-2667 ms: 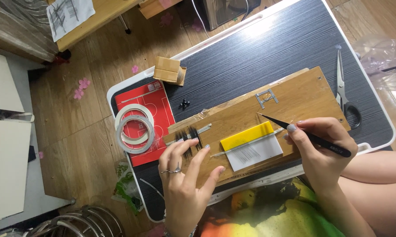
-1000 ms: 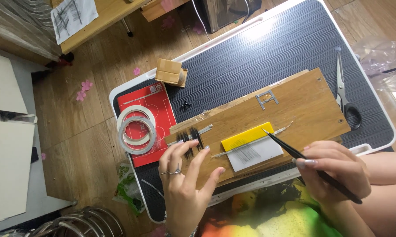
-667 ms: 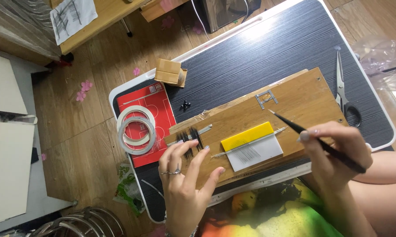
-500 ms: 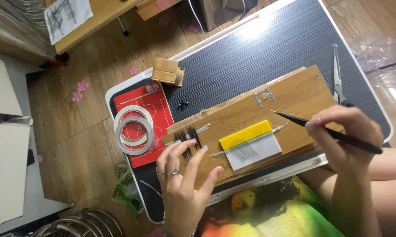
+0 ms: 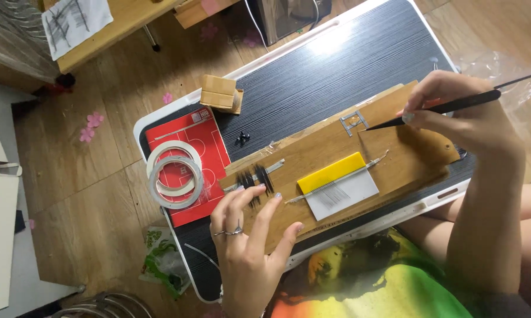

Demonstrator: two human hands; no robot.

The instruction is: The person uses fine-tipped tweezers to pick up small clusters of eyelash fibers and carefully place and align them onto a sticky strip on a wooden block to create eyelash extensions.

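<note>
Tweezers (image 5: 453,106): slim, black, long, finely pointed.

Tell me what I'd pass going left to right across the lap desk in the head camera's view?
Tape rolls on the red card → left hand by the black lash tufts → yellow strip → right hand holding black tweezers.
</note>
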